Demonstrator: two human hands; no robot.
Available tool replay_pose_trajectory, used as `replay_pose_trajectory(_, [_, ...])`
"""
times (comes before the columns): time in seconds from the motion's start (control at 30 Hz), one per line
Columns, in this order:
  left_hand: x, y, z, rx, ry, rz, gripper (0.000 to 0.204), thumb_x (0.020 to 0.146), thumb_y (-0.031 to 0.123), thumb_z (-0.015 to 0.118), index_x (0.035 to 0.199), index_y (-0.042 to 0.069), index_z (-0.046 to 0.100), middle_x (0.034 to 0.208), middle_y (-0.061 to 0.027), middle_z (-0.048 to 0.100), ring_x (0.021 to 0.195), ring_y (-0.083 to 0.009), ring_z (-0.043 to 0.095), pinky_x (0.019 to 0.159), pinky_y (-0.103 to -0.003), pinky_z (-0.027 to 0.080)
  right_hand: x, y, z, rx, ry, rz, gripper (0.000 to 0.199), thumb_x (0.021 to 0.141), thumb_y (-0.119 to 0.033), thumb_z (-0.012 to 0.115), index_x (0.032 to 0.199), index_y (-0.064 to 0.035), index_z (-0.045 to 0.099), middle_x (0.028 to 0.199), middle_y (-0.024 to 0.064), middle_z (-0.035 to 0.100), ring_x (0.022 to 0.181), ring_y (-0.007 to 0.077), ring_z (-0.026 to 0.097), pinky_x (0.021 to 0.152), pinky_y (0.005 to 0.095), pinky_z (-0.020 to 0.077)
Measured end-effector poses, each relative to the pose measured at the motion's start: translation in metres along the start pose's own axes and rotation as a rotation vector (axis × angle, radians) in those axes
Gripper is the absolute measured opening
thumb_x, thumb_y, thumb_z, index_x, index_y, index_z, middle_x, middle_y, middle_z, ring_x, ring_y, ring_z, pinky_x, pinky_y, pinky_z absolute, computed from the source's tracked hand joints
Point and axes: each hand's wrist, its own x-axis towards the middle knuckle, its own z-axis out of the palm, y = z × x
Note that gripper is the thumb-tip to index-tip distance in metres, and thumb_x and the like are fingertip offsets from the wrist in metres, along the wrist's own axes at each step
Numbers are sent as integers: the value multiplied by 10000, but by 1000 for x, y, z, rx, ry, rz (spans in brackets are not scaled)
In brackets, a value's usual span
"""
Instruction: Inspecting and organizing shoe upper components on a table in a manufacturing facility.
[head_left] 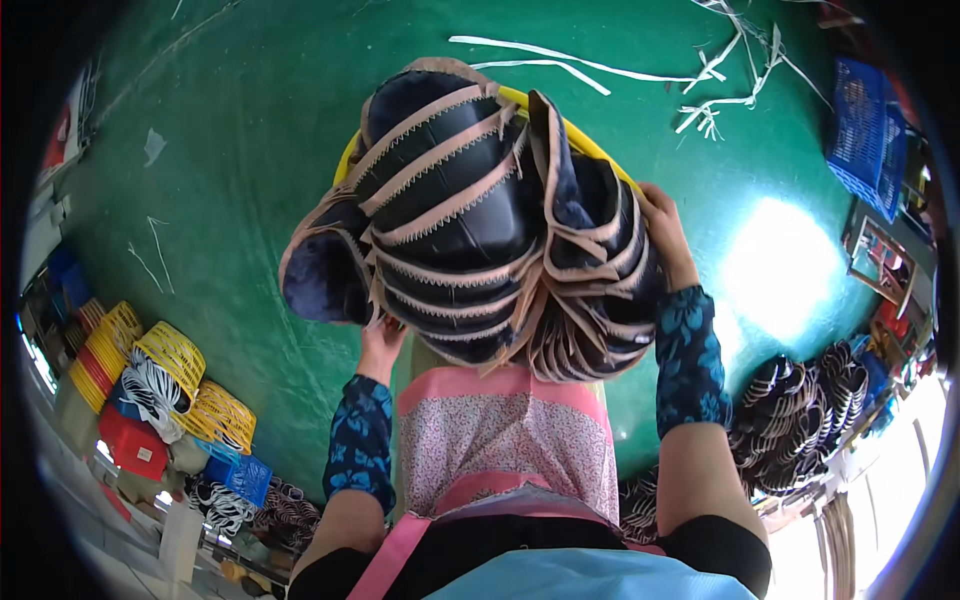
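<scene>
Under yellow basket (560,125) of shoe uppers (470,220), both hands' fingers grip its sides: L (380,345), R (665,235).

Heaped in shallow yellow plastic basket (596,143): black shoe uppers with tan zigzag trim (470,220). Left hand (380,345) beneath heap's left edge, right hand (665,235) on right rim. Stacked yellow baskets (175,365) far left.

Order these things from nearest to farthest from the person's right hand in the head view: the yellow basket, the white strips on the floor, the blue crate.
1. yellow basket: its rim is beside the right hand, under the dark pieces.
2. white strips: on the green floor, above the hand.
3. blue crate: far right edge.
</scene>
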Motion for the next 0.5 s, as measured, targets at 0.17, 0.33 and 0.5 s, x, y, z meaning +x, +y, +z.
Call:
replay_pose_trajectory(0.17, [-125, 32, 87, 108, 82, 145, 463, 1126, 314, 637, 1541, 112, 610, 1497, -113, 657, 1391, -320, 612, 1202, -583, 512, -58, -86, -68, 90, -25, 59, 355, 1101, -211, 690, 1333, 55, 728, 1186, 93, 773, 1127, 165, 677, 1018, 301, 520])
replay_pose_trajectory(0.33, [-298, 73, 234, 237, -117, 406, 564, 1126, 423, 613, 1629, 173, 566, 1626, -150, 609, 1465, -361, 595, 1216, -617, 477, -145, -180, -144, 349, 86, 133, 320, 1108, -117, 629, 1335, 92, 715, 1189, 120, 794, 1042, 175, 748, 938, 310, 607])
replay_pose_trajectory(0.5, [-539, 101, 396, 546, -334, 857, 533, 1126, 309, 663, 1605, 91, 582, 1606, -88, 633, 1446, -265, 618, 1212, -433, 513, -288, -389, -248, 638, 32, 28, 382, 1128, -192, 626, 1389, 82, 676, 1242, 136, 773, 1086, 204, 739, 974, 324, 591])
